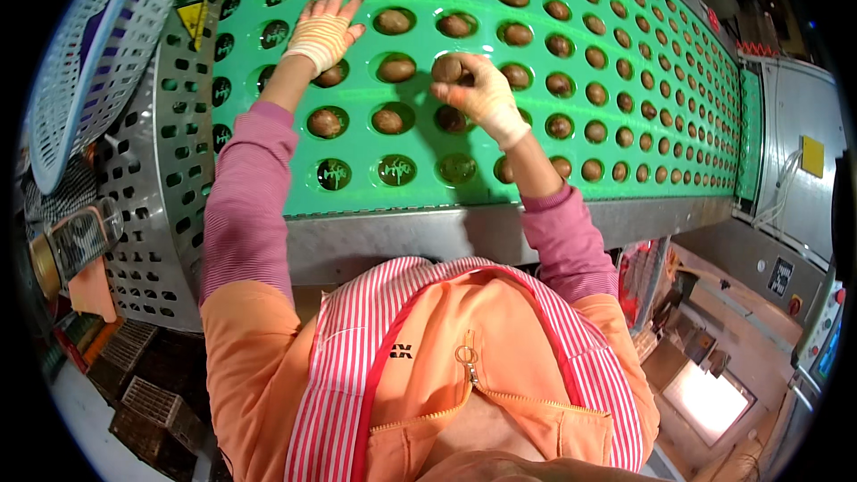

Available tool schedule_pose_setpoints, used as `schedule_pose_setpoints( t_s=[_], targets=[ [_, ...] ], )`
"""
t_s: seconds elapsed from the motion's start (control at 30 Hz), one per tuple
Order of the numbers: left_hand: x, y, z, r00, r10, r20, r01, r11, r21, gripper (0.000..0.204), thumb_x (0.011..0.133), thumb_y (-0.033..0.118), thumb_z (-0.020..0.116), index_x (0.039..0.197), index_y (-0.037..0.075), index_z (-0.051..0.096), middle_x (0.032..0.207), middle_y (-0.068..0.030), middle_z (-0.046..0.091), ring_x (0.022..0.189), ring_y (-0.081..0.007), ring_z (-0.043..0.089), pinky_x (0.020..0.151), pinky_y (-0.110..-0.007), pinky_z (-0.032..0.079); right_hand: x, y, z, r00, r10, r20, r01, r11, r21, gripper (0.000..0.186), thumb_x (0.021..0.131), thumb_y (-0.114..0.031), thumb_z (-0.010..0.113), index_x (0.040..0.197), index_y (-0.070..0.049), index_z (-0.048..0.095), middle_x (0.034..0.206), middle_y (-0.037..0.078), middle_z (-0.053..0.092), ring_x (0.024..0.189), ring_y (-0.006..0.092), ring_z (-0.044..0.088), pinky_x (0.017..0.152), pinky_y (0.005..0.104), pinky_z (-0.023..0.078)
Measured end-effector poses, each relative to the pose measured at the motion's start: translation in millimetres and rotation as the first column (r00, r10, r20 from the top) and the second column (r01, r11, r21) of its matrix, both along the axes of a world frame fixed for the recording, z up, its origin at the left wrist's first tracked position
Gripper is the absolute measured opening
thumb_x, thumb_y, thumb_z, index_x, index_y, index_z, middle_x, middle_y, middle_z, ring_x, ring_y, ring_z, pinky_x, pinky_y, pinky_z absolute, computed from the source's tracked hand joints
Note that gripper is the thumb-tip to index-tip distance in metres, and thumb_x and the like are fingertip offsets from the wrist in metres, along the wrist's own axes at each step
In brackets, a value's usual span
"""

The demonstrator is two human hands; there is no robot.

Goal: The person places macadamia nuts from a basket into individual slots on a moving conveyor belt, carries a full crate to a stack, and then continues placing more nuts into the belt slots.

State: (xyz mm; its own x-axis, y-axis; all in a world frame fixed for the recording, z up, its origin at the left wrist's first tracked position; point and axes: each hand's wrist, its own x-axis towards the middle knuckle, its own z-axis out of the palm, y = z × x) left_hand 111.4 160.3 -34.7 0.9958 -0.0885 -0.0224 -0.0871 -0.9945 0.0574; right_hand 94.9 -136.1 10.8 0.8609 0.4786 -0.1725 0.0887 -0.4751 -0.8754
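In front of me lies a green sheet (420,192) with rows of oval pockets, most of them holding one brown, egg-shaped piece each. My right hand (486,98), in a pale fingerless glove, pinches a brown egg (447,69) between thumb and fingers, just above the sheet. Farther left, my left hand (323,34) wears a striped fingerless glove. Its fingers are spread over the sheet, with nothing visible in them. A brown egg (332,73) sits in the pocket beside its wrist. Dark pockets without eggs show at the left columns and along the near row.
A steel rail (393,236) runs along the sheet's near edge. On the left stand a perforated metal panel (147,214) and a blue plastic basket (62,125). Dark crates (156,415) sit low at left. A metal machine housing (794,152) closes off the right end.
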Motion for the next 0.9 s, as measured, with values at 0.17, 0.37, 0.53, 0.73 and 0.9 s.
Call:
schedule_pose_setpoints(
  t_s=[0.17, 0.37, 0.53, 0.73, 0.9],
  targets=[
    [-24, -26, 23, 0.991, -0.022, 0.133, 0.037, 0.993, -0.111, 0.057, 0.093, 0.036, 0.053, 0.146, 0.020, 0.037, 0.150, -0.0132, 0.034, 0.137, -0.0349, 0.033, 0.114, -0.049, 0.028, -85, -37, 43, 0.971, 0.240, 0.008, -0.197, 0.812, -0.549, 0.051, 0.069, -0.023, 0.080, 0.116, -0.016, 0.062, 0.109, 0.015, 0.057, 0.100, 0.0358, 0.060, 0.084, 0.0410, 0.052],
    [-74, -82, 37, 0.973, -0.030, 0.231, 0.177, 0.741, -0.648, 0.034, 0.092, 0.021, 0.058, 0.124, 0.012, 0.060, 0.126, -0.0133, 0.055, 0.112, -0.0344, 0.055, 0.096, -0.042, 0.047, -128, -56, 29, 0.983, -0.070, 0.171, 0.117, 0.953, -0.281, 0.049, 0.073, -0.022, 0.078, 0.117, -0.010, 0.060, 0.112, 0.016, 0.053, 0.095, 0.0353, 0.059, 0.081, 0.0423, 0.052],
    [-81, -86, 29, 0.973, 0.228, 0.048, -0.030, 0.324, -0.945, 0.028, 0.093, 0.013, 0.054, 0.120, 0.008, 0.061, 0.113, -0.0158, 0.063, 0.101, -0.0346, 0.062, 0.089, -0.039, 0.051, -161, 12, 3, 0.839, 0.265, 0.475, -0.223, 0.964, -0.144, 0.048, 0.077, -0.012, 0.068, 0.123, -0.011, 0.053, 0.127, 0.018, 0.048, 0.118, 0.0377, 0.050, 0.096, 0.0465, 0.045],
    [-104, -117, 2, 0.973, -0.039, 0.229, 0.082, 0.980, -0.182, 0.059, 0.087, 0.031, 0.059, 0.139, 0.012, 0.042, 0.144, -0.0170, 0.041, 0.126, -0.0368, 0.045, 0.106, -0.046, 0.038, -184, -30, 18, 0.793, 0.188, 0.580, -0.076, 0.974, -0.212, 0.047, 0.078, -0.012, 0.066, 0.123, -0.011, 0.053, 0.130, 0.018, 0.049, 0.121, 0.0405, 0.047, 0.099, 0.0495, 0.043],
    [-96, -132, 11, 0.977, -0.079, 0.199, 0.101, 0.990, -0.103, 0.059, 0.080, 0.031, 0.067, 0.132, 0.010, 0.047, 0.135, -0.0161, 0.045, 0.119, -0.0354, 0.049, 0.096, -0.050, 0.043, -232, -138, 27, 0.821, -0.316, 0.476, 0.352, 0.936, 0.014, 0.029, 0.087, -0.010, 0.063, 0.116, -0.008, 0.064, 0.123, 0.019, 0.059, 0.111, 0.0370, 0.057, 0.095, 0.0409, 0.047]
  ],
)
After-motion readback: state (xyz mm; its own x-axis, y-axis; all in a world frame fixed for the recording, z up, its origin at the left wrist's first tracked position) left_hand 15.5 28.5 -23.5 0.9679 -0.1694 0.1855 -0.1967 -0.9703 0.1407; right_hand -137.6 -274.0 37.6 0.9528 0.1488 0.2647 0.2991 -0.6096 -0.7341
